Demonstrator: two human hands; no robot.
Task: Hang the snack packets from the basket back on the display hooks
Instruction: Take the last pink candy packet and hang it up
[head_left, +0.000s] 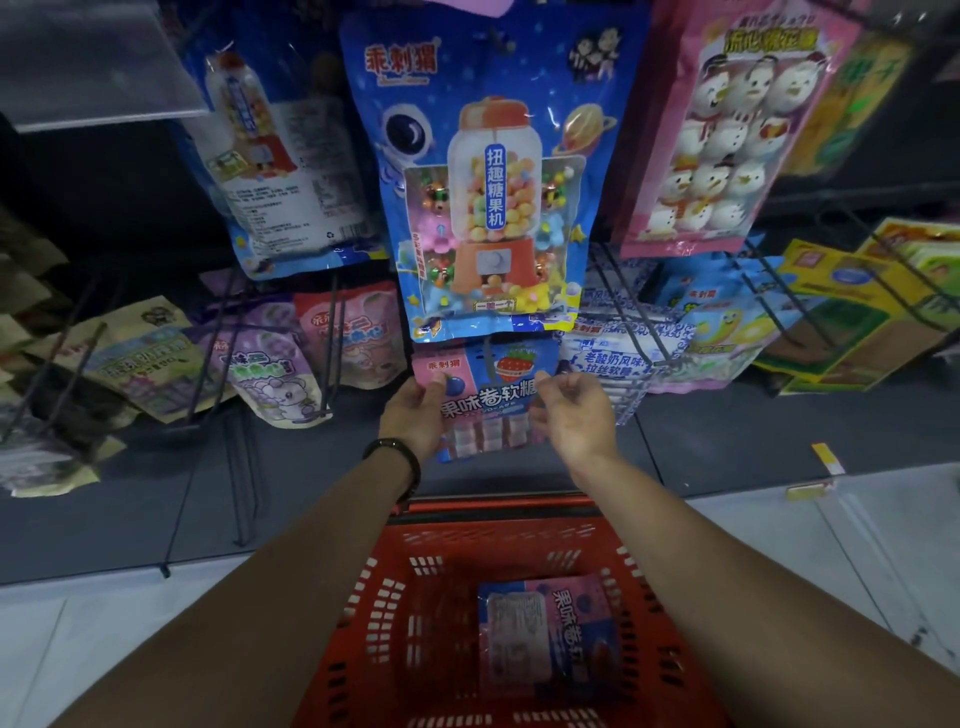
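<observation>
The snack packet was pinched at its upper corners by the left hand and, apparently, the right hand. A second packet lay in the basket.

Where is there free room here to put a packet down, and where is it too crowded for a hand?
Free: the basket floor left of the loose packet; the dark shelf base between the purple bags and the left hand. Crowded: the hooks around the held packet.
</observation>
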